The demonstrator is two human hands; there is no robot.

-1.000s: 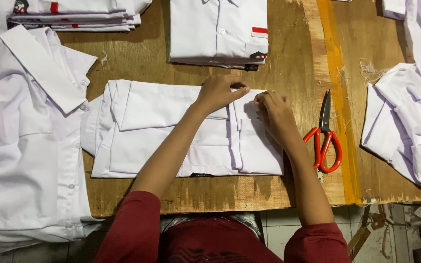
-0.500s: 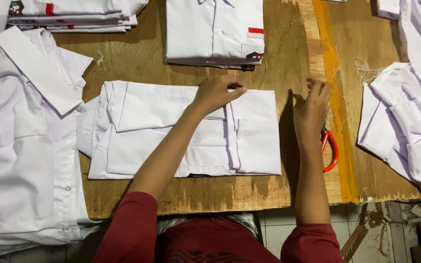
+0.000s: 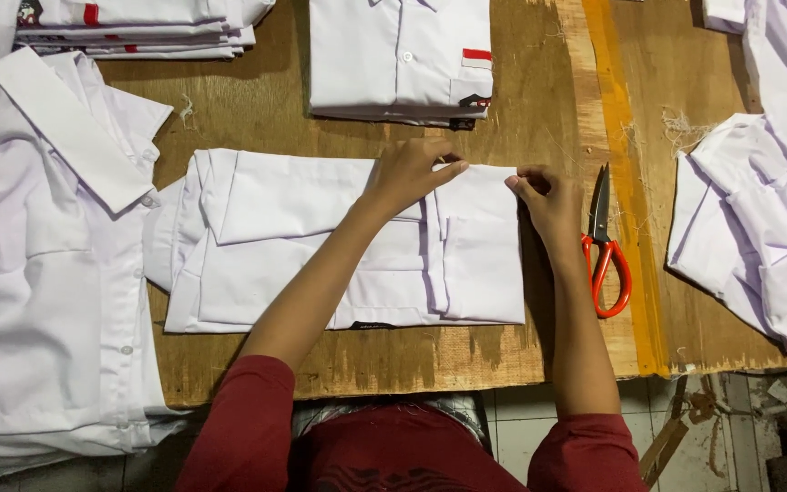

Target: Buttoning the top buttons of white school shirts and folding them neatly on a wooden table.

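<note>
pressing the folded white shirt (image 3: 339,241), left hand (image 3: 412,173) lies flat, right hand (image 3: 544,200) pinches its edge.

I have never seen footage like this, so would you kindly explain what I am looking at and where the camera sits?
The camera is worn on a person's head and looks straight down at their own two bare hands; the red sleeves at the bottom are their arms. There is no machine. They work at a wooden table. In the middle lies a folded white shirt. The left hand presses on it, and the right hand pinches its top right corner. Red-handled scissors lie untouched just right of that hand. A stack of folded shirts sits above, another stack at top left, an unfolded shirt on the left, and loose shirts on the right.
</note>
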